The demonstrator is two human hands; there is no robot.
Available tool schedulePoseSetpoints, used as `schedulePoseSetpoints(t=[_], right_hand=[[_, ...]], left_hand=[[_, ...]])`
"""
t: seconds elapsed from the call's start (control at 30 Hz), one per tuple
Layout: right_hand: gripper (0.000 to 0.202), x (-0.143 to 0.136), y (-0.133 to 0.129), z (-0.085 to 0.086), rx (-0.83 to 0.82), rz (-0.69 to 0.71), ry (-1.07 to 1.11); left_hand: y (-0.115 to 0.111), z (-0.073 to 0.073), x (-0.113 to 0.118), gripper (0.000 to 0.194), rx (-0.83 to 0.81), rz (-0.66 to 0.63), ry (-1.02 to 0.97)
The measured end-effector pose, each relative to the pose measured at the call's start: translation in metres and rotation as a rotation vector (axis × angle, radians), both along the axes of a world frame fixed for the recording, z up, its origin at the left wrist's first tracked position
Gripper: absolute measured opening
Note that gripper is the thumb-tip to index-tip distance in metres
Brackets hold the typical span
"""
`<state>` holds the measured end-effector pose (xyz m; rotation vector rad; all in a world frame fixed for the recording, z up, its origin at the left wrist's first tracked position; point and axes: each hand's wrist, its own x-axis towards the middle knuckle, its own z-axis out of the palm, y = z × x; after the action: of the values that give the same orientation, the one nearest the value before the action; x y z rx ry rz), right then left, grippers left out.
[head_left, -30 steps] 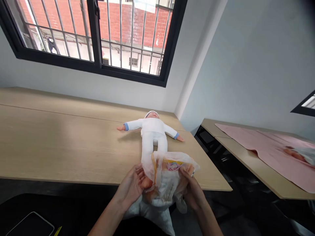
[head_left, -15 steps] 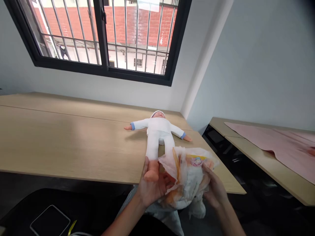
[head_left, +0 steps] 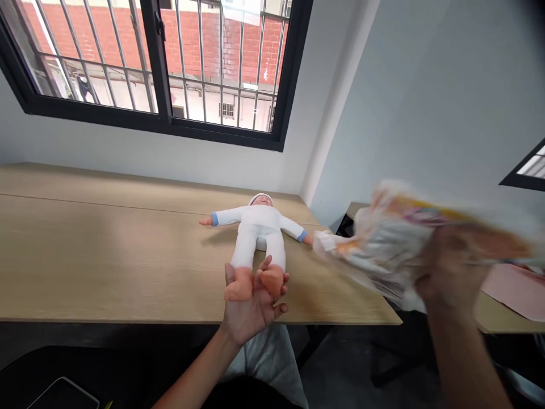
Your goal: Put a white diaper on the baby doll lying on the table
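Observation:
A baby doll in white clothes with blue cuffs lies face up on the wooden table, arms spread and bare feet towards me. My left hand, palm up, is under the doll's feet, with its thumb and fingers curled round them from both sides. Out to the right, my right hand grips a crinkled plastic diaper pack with orange, yellow and pink print. The pack is off the table and smeared by motion. Its near end hangs close to the doll's hand on the right.
The wooden table ends in a corner at the right. Beyond a gap, a second table carries a pink cloth. A barred window is in the wall behind. A dark flat device lies at lower left.
My right hand has lifted the diaper pack up and to the right, away from the doll's legs. Both doll feet now show in my left hand. The view has turned right.

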<state>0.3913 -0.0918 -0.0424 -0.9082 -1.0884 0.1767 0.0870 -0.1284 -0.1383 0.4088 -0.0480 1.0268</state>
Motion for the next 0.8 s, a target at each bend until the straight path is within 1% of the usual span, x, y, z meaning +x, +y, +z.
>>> schedulePoseSetpoints(t=[0.03, 0.07, 0.1, 0.13, 0.17, 0.2, 0.23, 0.27, 0.3, 0.37, 0.43, 0.47, 0.57, 0.6, 0.67, 0.73, 0.77, 0.8], right_hand=[[0.027, -0.003, 0.002, -0.019, -0.111, -0.008, -0.127], [0.029, -0.006, 0.003, -0.039, -0.249, 0.058, -0.299], [0.032, -0.01, 0.004, -0.058, -0.334, 0.144, -0.459], [0.037, -0.014, 0.004, -0.075, -0.404, 0.303, -0.675], [0.044, -0.018, 0.004, -0.088, -0.453, 0.503, -0.928], [0.051, -0.023, 0.004, -0.098, -0.51, 0.585, -1.121], [0.057, -0.027, 0.004, -0.104, -0.581, 0.619, -1.254], [0.062, -0.032, 0.003, -0.108, -0.653, 0.619, -1.352], [0.066, -0.035, 0.003, -0.111, -0.721, 0.589, -1.41], [0.074, -0.043, 0.006, -0.116, -0.794, 0.554, -1.485], [0.083, -0.051, 0.012, -0.124, -0.755, 0.564, -1.561], [0.082, -0.057, 0.015, -0.128, -0.712, 0.575, -1.589], [0.064, -0.08, 0.024, -0.138, -0.56, 0.659, -1.654], [0.062, -0.089, 0.026, -0.138, -0.497, 0.704, -1.661], [0.069, -0.109, 0.028, -0.134, -0.349, 0.808, -1.637], [0.077, -0.128, 0.032, -0.126, -0.193, 0.925, -1.561], [0.075, -0.137, 0.035, -0.122, -0.132, 0.966, -1.502], [0.068, -0.146, 0.039, -0.118, -0.084, 0.991, -1.43]], left_hand=[[0.003, 0.005, -0.002, 0.08, 0.013, -0.004, 0.011], [0.006, 0.011, -0.004, 0.082, 0.028, -0.008, 0.023], [0.009, 0.018, -0.007, 0.083, 0.044, -0.012, 0.036], [0.013, 0.026, -0.009, 0.083, 0.063, -0.016, 0.048], [0.017, 0.034, -0.012, 0.081, 0.082, -0.019, 0.058], [0.021, 0.042, -0.014, 0.078, 0.1, -0.023, 0.068], [0.024, 0.05, -0.016, 0.074, 0.116, -0.026, 0.078], [0.028, 0.058, -0.016, 0.071, 0.129, -0.03, 0.091], [0.031, 0.065, -0.017, 0.069, 0.141, -0.036, 0.107], [0.036, 0.078, -0.015, 0.067, 0.161, -0.049, 0.14], [0.042, 0.089, -0.012, 0.066, 0.183, -0.061, 0.167], [0.046, 0.095, -0.01, 0.065, 0.197, -0.069, 0.179], [0.059, 0.111, -0.006, 0.06, 0.248, -0.104, 0.201], [0.063, 0.116, -0.005, 0.058, 0.262, -0.117, 0.208], [0.071, 0.125, -0.003, 0.057, 0.283, -0.134, 0.222], [0.075, 0.132, -0.003, 0.056, 0.298, -0.14, 0.231], [0.077, 0.134, -0.003, 0.056, 0.301, -0.139, 0.232], [0.077, 0.136, -0.003, 0.057, 0.301, -0.137, 0.233]])
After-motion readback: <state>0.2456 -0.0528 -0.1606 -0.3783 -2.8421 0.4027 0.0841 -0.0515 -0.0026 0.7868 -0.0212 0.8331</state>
